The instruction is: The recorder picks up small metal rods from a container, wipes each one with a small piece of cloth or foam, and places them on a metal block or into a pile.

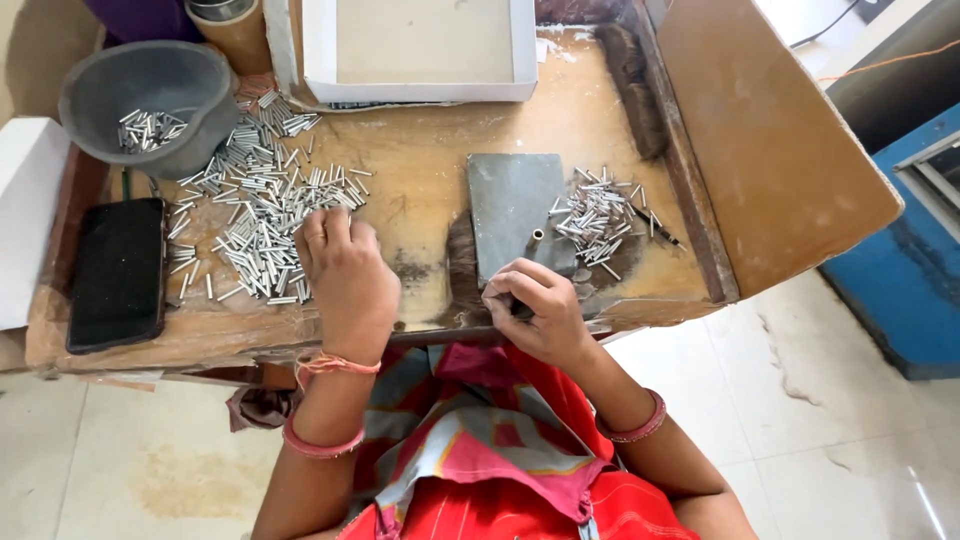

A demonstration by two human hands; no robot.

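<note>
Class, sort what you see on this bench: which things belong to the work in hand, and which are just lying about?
In use:
left hand on the big pile of metal tubes
right hand holding a small tool at the grey block
smaller tube pile
grey bowl with tubes

Lying about:
black phone
white box
brush

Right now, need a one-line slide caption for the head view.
Left hand rests on a heap of small metal tubes; right hand grips a tool at a grey block on a wooden bench.
</note>
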